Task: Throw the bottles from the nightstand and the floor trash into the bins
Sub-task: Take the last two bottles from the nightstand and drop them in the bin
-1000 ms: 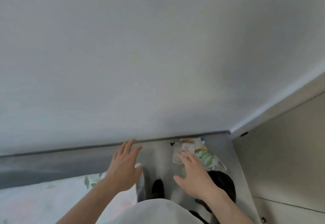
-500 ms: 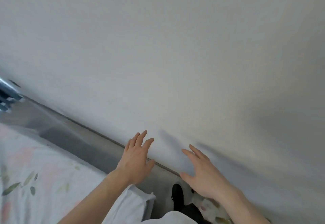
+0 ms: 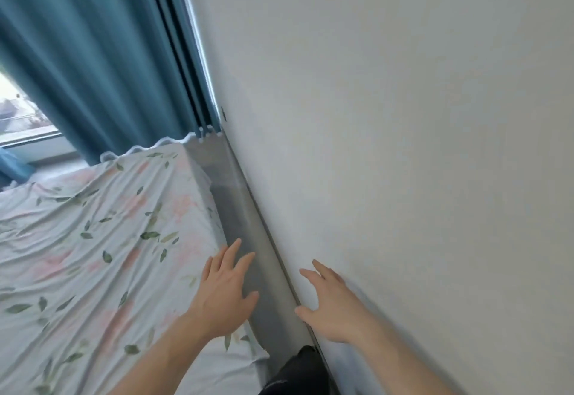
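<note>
My left hand (image 3: 225,293) hovers over the bed's right edge and the narrow floor strip, palm down, fingers spread, holding nothing. My right hand (image 3: 334,303) is held out in front of the white wall, fingers apart and empty. No bottle, floor trash, bin or nightstand is in view.
A bed (image 3: 93,239) with a white leaf-and-flower sheet fills the left. A narrow grey floor strip (image 3: 239,208) runs between the bed and the white wall (image 3: 403,115). Teal curtains (image 3: 93,53) hang at the far end beside a window (image 3: 18,112). My dark trouser leg (image 3: 298,373) shows at the bottom.
The view has swung left, away from the corner with the trash on the floor, along the wall to the bed and curtains. Both hands stay raised, open and empty.
</note>
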`<state>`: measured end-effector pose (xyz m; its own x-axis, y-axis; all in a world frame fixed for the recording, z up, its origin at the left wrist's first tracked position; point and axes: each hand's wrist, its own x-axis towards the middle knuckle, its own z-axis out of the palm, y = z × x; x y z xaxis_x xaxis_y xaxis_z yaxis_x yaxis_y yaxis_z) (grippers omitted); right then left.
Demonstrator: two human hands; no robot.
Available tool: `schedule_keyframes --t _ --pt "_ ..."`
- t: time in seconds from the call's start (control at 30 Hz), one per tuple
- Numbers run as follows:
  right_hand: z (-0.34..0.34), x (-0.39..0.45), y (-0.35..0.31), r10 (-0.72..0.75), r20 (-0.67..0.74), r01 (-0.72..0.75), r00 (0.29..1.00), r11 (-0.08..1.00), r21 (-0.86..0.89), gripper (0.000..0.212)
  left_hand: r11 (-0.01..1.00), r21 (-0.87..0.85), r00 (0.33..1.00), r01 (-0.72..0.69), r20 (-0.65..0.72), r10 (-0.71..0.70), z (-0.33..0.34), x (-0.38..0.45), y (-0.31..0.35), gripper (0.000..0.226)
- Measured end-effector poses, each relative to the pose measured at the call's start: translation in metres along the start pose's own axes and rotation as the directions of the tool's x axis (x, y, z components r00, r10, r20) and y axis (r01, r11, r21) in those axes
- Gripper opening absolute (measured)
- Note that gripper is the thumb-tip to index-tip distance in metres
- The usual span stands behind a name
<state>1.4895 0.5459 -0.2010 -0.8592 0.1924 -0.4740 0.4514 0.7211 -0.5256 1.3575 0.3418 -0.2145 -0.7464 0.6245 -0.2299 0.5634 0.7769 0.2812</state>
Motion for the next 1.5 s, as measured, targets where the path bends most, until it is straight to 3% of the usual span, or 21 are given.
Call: schedule_keyframes --t 0.37,0.53,0.73,0.93,1.17,1.5 --pt "-0.041 0.2 -0.12 -0.223 0.194 0.249 0.955 0.962 -0.116 0.083 0.92 -0.119 0.915 0.374 -0.112 -0.387 -0.047 0.083 -0.122 0.073" --pt "-0.075 0.294 -0.183 -0.242 0.239 0.278 0.94 0.951 -0.132 0.083 0.868 -0.196 0.873 0.455 -0.09 -0.478 -0.083 0.143 -0.176 0.071" --pt "-0.104 0.377 -0.268 -0.363 0.274 0.418 0.891 0.89 -0.182 0.083 0.823 -0.262 0.813 0.503 -0.178 -0.554 -0.14 0.176 -0.241 0.071" --pt "-0.105 0.423 -0.332 -0.445 0.392 0.564 0.805 0.778 -0.276 0.086 0.715 -0.322 0.701 0.621 -0.182 -0.69 -0.159 0.16 -0.29 0.07" --pt "-0.101 0.481 -0.399 -0.469 0.586 0.719 0.661 0.62 -0.315 0.087 0.535 -0.395 0.508 0.747 -0.181 -0.842 -0.163 0.15 -0.335 0.074" --pt "-0.112 0.645 -0.5 -0.494 0.745 0.878 0.448 0.401 -0.262 0.083 0.288 -0.46 0.274 0.84 -0.1 -0.957 -0.206 0.255 -0.395 0.075"
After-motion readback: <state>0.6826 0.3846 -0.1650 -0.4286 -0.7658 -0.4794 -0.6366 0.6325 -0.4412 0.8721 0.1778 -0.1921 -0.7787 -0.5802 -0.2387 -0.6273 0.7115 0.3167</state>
